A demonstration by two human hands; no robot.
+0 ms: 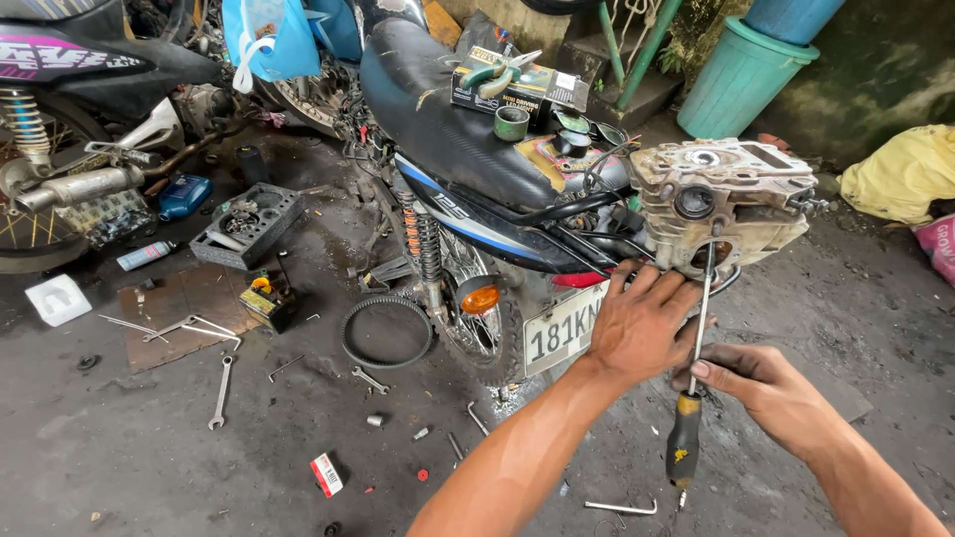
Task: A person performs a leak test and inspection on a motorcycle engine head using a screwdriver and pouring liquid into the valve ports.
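Screwdriver [696,368]: one, black and yellow handle low, shaft running up into a port on the underside of a grimy engine cylinder head [721,204]. Right hand [761,383] grips it, thumb and fingers clenched on the shaft just above the handle, so the handle hangs below the fingers and the tip sits well above them. Left hand [642,323] just left of the shaft, fingers spread and pressed up against the bottom of the cylinder head, steadying it; not closed around anything.

Counts: one cylinder head, resting at the rear of one motorcycle [468,149]; a second motorcycle [70,89] far left of both hands. Two open wrenches [221,391] seen on the floor, left of the left hand. One drive belt [386,330] lying as a loop by the rear wheel. One L-shaped hex key [622,507] below the hands.

Containers: black parts tray [247,227] far left holds small metal parts, too small to tell apart. Cardboard box [517,88] on the seat, pliers lying on top. Teal bin [746,75] above the right hand, contents hidden.
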